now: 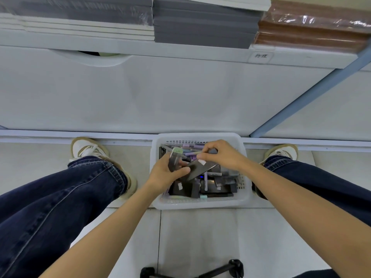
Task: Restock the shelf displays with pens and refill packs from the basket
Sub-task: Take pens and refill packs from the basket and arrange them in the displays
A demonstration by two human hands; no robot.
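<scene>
A white plastic basket [200, 203] stands on the floor between my feet, against the shelf base. It holds pastel pens [190, 151] at the back and several dark refill packs [218, 183] in front. My left hand [164, 173] grips a few dark flat refill packs [197, 169] over the basket's left side, thumb across them. My right hand [220, 155] is over the basket's middle and pinches the upper edge of one of those packs near its white label.
The white shelf unit [160, 87] rises right behind the basket, with stacked grey and brown notebooks [204, 25] on its ledge. My legs in dark jeans flank the basket. A black stand [230, 267] lies on the tiled floor at the bottom edge.
</scene>
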